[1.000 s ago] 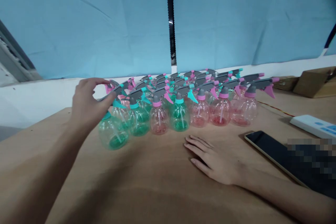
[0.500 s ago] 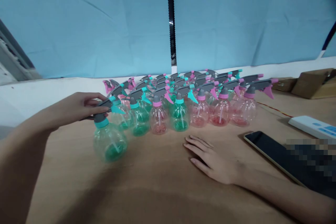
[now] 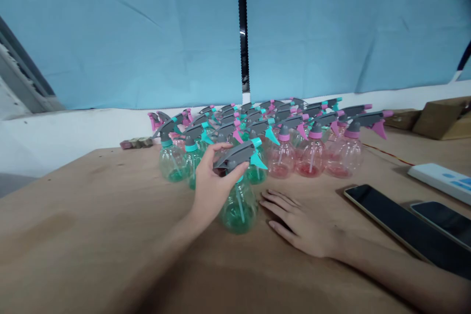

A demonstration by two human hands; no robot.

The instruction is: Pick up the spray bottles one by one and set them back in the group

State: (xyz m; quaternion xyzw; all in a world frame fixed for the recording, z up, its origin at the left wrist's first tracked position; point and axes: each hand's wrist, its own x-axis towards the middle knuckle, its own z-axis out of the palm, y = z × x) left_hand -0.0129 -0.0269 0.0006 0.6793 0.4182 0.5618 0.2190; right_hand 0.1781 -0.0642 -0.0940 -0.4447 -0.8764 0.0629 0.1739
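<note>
My left hand (image 3: 215, 181) is closed round the grey spray head of a green spray bottle (image 3: 239, 211), whose clear round body hangs or stands in front of the rows; whether it touches the table I cannot tell. Its turquoise trigger points right. Lying flat with fingers apart on the wooden table (image 3: 91, 235), my right hand (image 3: 298, 223) holds nothing and is just right of that bottle. Behind both hands several more spray bottles stand upright in close rows, among them a pink spray bottle (image 3: 310, 157) and a green spray bottle at the left end (image 3: 172, 162).
Two phones, a long dark one (image 3: 390, 221) and a smaller one (image 3: 447, 221), lie at the right. Beyond them are a white power strip (image 3: 441, 181) with a thin wire and a cardboard box (image 3: 445, 117). Blue sheeting (image 3: 147, 34) covers the wall behind.
My left hand has carried the green spray bottle from the left end of the rows rightward to the middle, near my right hand. My right hand has stayed in place.
</note>
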